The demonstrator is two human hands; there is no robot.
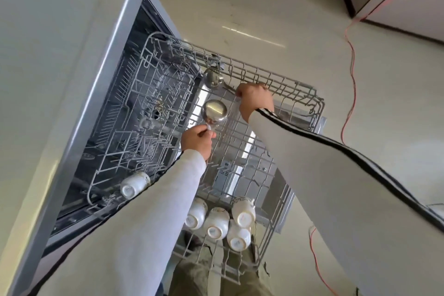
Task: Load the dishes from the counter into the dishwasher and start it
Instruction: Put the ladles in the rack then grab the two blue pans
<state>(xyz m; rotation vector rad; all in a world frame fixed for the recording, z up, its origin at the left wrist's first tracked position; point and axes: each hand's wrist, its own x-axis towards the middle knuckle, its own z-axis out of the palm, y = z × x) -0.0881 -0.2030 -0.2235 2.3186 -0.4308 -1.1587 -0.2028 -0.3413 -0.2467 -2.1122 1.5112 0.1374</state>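
As the upper rack (pixel 292 94) stood drawn out of the dishwasher (pixel 113 60), the person was plainly mid-load, setting two steel ladles down onto the wires. The left hand (pixel 197 139) was clamped on the handle end of the nearer ladle (pixel 214 111), fingers and thumb curled round it, with the bowl held just over the middle of the rack, hollow side up. The right hand (pixel 255 101) was closed as well, knuckles bent at the far rail. The thin handle of the farther ladle (pixel 212 78) ran into it, so I took it to be pinching that handle. Whether its fingers also hooked a wire I could not tell. That ladle's bowl sat close by the far rail. White cups (pixel 216 223) were already racked bottoms-up, four bunched at the near side and a fifth apart, nearer the machine's opening.

To my eye, the next move called for lowering each ladle flat across the wires, so that neither slipped through. The counter was out of sight, so I could not judge what remained to load before pushing the rack in.
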